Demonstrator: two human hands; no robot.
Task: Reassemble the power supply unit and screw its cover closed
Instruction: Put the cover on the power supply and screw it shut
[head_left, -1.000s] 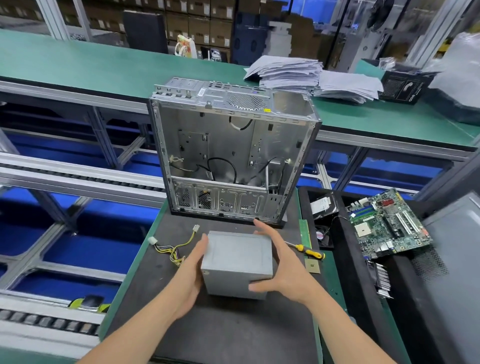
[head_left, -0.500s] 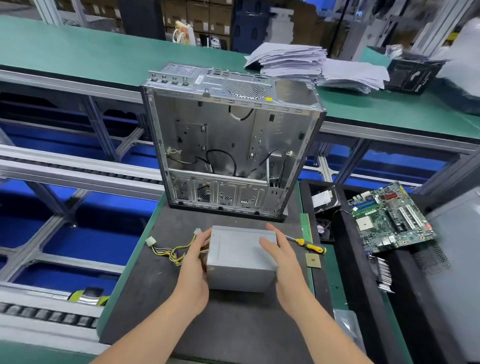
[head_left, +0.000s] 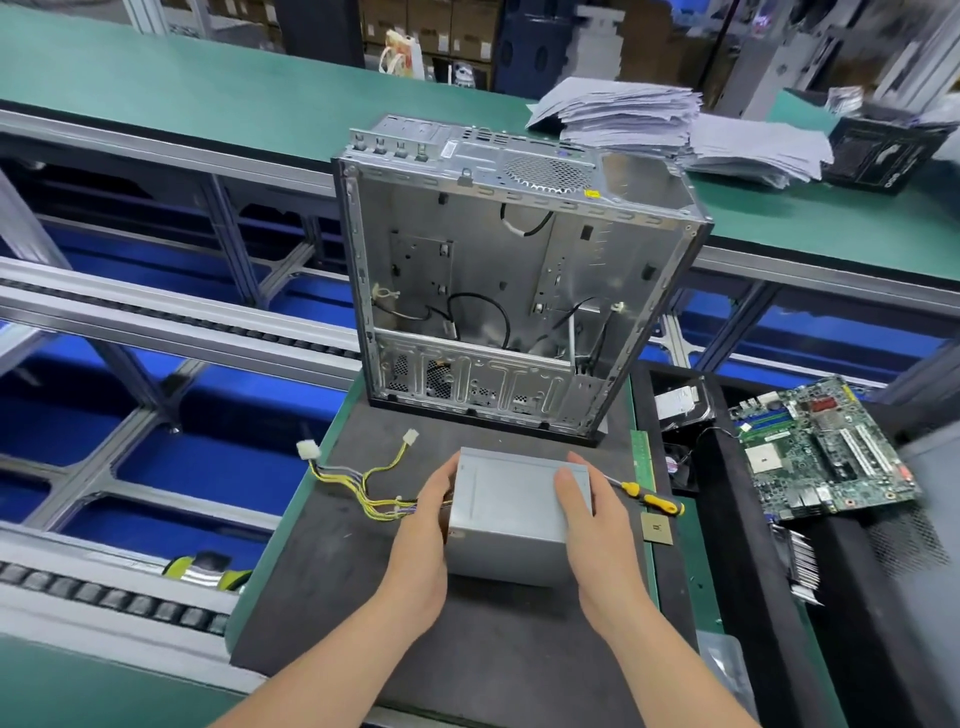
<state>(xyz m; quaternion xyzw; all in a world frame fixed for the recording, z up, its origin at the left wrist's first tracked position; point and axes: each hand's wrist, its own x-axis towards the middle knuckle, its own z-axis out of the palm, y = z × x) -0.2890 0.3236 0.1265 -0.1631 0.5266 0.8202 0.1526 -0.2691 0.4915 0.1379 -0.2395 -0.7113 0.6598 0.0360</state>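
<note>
Power supply unit (head_left: 511, 512) sits on dark mat (head_left: 322, 597), left hand (head_left: 423, 525) and right hand (head_left: 592, 525) both gripping its sides. Yellow cable bundle (head_left: 363, 483) trails left. Open computer case (head_left: 509, 291) upright just behind. Screwdriver (head_left: 649, 499) beside right hand, tip hidden. Motherboard (head_left: 826, 447) well apart, right

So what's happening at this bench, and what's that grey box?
A person grips a grey power supply from both sides, with left hand and right hand, as it sits on a dark mat. Its yellow wires trail off to the left. An open, stripped case stands just behind it. A screwdriver lies untouched to the right, so no screwing is under way yet. A motherboard sits further right.
</note>
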